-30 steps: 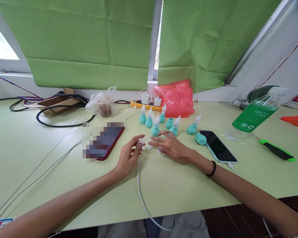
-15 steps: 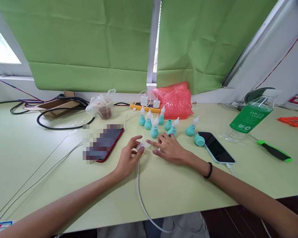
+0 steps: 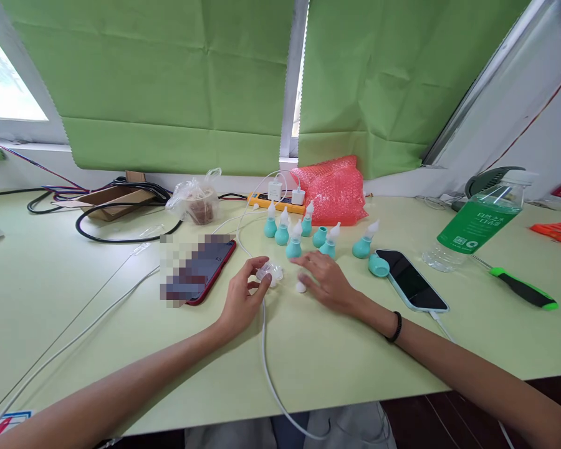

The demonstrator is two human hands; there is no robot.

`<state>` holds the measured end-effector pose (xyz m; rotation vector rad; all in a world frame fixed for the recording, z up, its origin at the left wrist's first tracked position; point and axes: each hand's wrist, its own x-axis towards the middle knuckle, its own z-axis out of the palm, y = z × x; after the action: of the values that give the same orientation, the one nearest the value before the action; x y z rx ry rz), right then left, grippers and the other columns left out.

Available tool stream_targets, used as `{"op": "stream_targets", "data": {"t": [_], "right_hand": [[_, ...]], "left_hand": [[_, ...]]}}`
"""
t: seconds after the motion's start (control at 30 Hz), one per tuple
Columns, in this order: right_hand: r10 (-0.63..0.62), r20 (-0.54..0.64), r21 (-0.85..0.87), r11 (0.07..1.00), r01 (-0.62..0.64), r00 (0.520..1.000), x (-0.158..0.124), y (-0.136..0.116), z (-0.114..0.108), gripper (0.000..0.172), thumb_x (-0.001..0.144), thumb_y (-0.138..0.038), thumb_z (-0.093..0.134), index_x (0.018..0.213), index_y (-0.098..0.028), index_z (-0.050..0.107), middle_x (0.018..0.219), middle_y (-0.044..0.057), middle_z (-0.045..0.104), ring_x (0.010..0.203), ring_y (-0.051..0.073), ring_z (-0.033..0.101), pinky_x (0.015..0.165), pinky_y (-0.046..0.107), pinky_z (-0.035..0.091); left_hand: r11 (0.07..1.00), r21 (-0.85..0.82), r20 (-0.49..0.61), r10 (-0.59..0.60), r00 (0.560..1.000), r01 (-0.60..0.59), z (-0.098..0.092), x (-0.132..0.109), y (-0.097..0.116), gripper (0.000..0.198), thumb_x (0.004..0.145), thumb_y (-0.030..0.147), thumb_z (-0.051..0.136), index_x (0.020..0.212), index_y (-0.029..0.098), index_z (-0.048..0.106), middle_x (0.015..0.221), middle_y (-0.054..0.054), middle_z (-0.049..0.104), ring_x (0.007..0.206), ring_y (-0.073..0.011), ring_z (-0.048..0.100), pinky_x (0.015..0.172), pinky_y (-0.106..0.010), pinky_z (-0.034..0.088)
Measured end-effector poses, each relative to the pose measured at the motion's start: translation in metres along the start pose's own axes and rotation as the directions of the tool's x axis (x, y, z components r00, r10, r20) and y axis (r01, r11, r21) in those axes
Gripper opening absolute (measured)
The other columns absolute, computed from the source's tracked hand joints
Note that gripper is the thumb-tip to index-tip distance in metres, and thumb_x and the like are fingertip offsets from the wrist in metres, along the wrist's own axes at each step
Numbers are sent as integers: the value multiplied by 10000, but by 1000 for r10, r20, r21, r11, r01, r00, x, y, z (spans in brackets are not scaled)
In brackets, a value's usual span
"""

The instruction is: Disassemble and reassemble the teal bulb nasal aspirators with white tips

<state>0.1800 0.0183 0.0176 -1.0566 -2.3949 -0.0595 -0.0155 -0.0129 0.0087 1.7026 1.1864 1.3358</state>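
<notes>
- At the near edge of the worktop [image 3: 355, 368], a white cable [image 3: 264, 343] runs down over the edge.
- The left hand [image 3: 242, 298] has its thumb and forefinger apart, curved around a small pile of clear pieces [image 3: 272, 273] on the worktop.
- The right hand [image 3: 326, 282] is loosely spread, with its fingers apart; its thumb is close to one white piece [image 3: 301, 287], and whether they touch I cannot tell.
- To the left lies a red phone [image 3: 217, 265]; to the right, a pale blue phone [image 3: 411, 280], and farther right a screwdriver [image 3: 523, 289].
- One teal bulb [image 3: 378, 266] lies tilted at the corner of the pale blue phone.
- Beyond the hands, six bulbs with clear tips [image 3: 294, 248] stand upright, and one bulb without tip [image 3: 320, 237] stands among them.
- Behind them are the power strip [image 3: 257, 201] and red bubble wrap [image 3: 334, 193].
</notes>
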Motion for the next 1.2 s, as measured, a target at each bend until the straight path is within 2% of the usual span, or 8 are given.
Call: {"op": "stream_targets", "data": {"t": [0.1, 0.2, 0.47, 0.57, 0.7, 1.0, 1.1, 1.2], "right_hand": [[112, -128, 94, 991, -100, 985, -1, 10, 1, 266, 845, -224, 310, 918, -152, 556, 852, 71, 595, 830, 177, 519, 729, 307, 395], [159, -163, 103, 984, -143, 974, -1, 19, 2, 226, 809, -181, 349, 817, -154, 574, 821, 58, 608, 787, 170, 547, 686, 278, 414], [230, -224, -88, 963, -254, 947, -2, 29, 0, 222, 727, -100, 383, 737, -179, 590, 760, 16, 645, 703, 161, 583, 612, 253, 404], [144, -283, -57, 984, -167, 948, -2, 31, 0, 219, 731, -96, 378, 753, -174, 581, 759, 30, 638, 707, 159, 573, 623, 262, 413], [-66, -308, 11, 997, 73, 949, -2, 26, -5, 138, 719, -150, 442, 791, -173, 558, 796, 56, 608, 797, 181, 524, 701, 306, 413], [-195, 74, -72, 977, 200, 978, -2, 8, -6, 307, 689, -368, 525, 888, -140, 575, 769, 81, 571, 792, 213, 469, 702, 356, 344], [-189, 30, -102, 976, 191, 981, -2, 10, -6, 280, 682, -351, 507, 854, -142, 577, 761, 78, 573, 778, 210, 471, 694, 352, 341], [-166, -155, -81, 985, 155, 974, -3, 17, -12, 190, 653, -285, 454, 730, -146, 558, 676, 64, 561, 687, 191, 471, 626, 324, 354]], "left_hand": [[1000, 4, 3, 0, 1000, 0, 0, 0, -2, 281, 777, 294, 465, 1037, 197, 503, 999, -62, 543, 870, -164, 530, 667, -271, 489], [1000, 15, 25, -12, 1000, 12, 0, 0, -2, 292, 786, 293, 452, 1057, 191, 491, 959, -62, 543, 855, -164, 529, 663, -269, 488], [999, 46, 23, 13, 1000, -14, -1, 1, 2, 252, 740, 249, 505, 984, 191, 516, 963, -47, 538, 851, -149, 505, 670, -251, 487], [999, 28, 51, 15, 999, -17, 0, 1, 0, 245, 743, 259, 503, 974, 184, 535, 950, -50, 544, 805, -145, 516, 658, -255, 493], [1000, -7, 78, -12, 997, 13, 0, -1, -2, 301, 787, 296, 449, 1063, 188, 502, 934, -51, 518, 754, -134, 518, 601, -241, 494], [998, -60, 8, 5, 1000, -5, -1, 1, 2, 241, 832, 330, 385, 970, 176, 508, 722, -1, 487, 557, -76, 462, 511, -187, 424], [999, -40, 7, -14, 1000, 14, -2, 2, 1, 268, 802, 337, 444, 1023, 194, 497, 715, 9, 475, 567, -79, 462, 517, -185, 421], [1000, -2, 49, -19, 999, 19, -2, 1, 1, 298, 788, 324, 466, 1061, 206, 486, 730, 6, 485, 634, -98, 483, 559, -197, 432]]}}
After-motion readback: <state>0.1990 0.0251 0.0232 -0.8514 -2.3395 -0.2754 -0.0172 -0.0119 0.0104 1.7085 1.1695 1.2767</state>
